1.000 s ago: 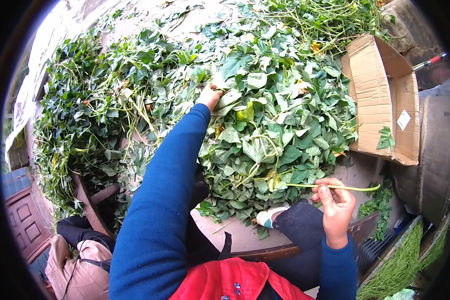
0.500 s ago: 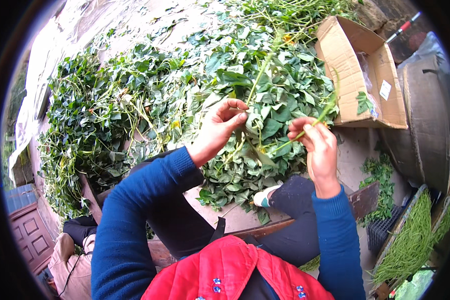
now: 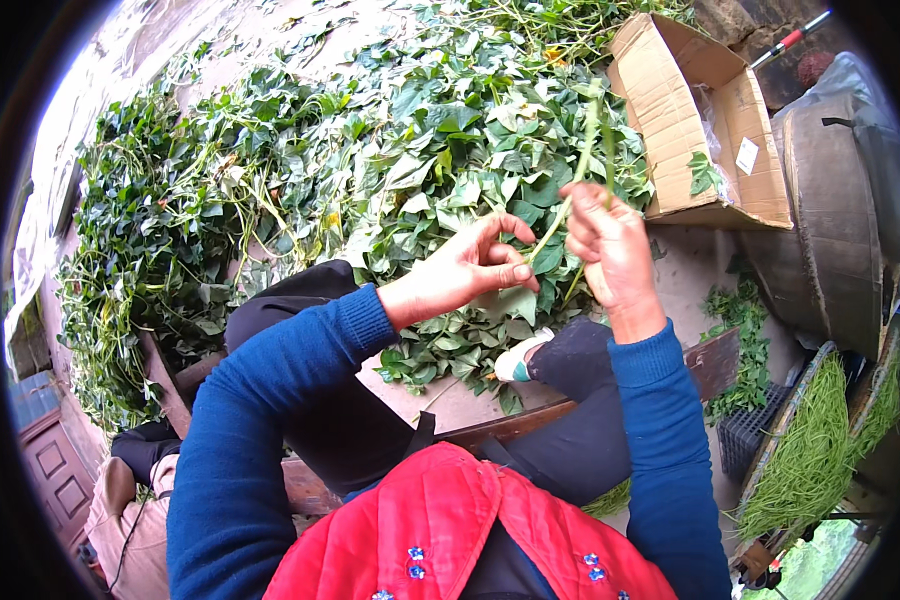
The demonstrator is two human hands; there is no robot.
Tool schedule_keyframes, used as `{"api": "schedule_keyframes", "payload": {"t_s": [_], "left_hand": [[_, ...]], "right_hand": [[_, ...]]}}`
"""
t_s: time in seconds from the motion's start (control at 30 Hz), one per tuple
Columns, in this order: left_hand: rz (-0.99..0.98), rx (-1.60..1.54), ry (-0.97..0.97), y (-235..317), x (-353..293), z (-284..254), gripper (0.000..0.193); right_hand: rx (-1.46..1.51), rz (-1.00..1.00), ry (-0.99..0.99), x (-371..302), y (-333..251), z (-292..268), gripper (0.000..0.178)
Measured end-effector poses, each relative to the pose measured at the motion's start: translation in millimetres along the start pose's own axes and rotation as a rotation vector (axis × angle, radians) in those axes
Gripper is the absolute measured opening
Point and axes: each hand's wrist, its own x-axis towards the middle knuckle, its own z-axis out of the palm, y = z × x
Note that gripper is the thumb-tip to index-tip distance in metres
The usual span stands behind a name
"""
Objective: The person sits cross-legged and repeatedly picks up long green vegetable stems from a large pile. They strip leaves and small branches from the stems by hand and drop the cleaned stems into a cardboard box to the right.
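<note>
My right hand (image 3: 610, 245) is closed in a pinch on long green stems, one running down toward my left hand. A pale green leaf stem (image 3: 551, 235) stretches between the two hands, and its upper part, blurred, rises above my right fingers. My left hand (image 3: 465, 268) is curled at the lower end of this stem, thumb and fingers closing round it. A pale leaf (image 3: 517, 302) shows just below the left fingertips. Under and beyond both hands spreads a thick heap of leafy green vines (image 3: 450, 150).
An open cardboard box (image 3: 665, 105) lies at the right, a leaf on its flap. Farther right are a large brown round container (image 3: 830, 220), a dark plastic crate (image 3: 755, 435) and flat baskets of thin green stems (image 3: 805, 455). A wooden bench (image 3: 710, 375) crosses below; another person's pinkish clothing (image 3: 135, 530) shows lower left.
My right hand has risen slightly and moved left with its stems, closing more tightly. My left hand has moved right and down, nearer the right hand. The whole view has shifted slightly.
</note>
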Motion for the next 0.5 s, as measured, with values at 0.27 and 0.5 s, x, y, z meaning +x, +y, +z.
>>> {"api": "schedule_keyframes", "payload": {"t_s": [0.27,0.5], "left_hand": [[-0.019,0.129,-0.004,-16.6,-5.5,-18.2,0.019],[0.054,0.302,0.073,-8.9,-11.4,-11.2,0.022]], "right_hand": [[0.129,-0.209,0.065,3.6,-19.4,-10.0,0.018],[0.195,-0.259,0.014,0.0,-16.4,-4.0,0.019]]}}
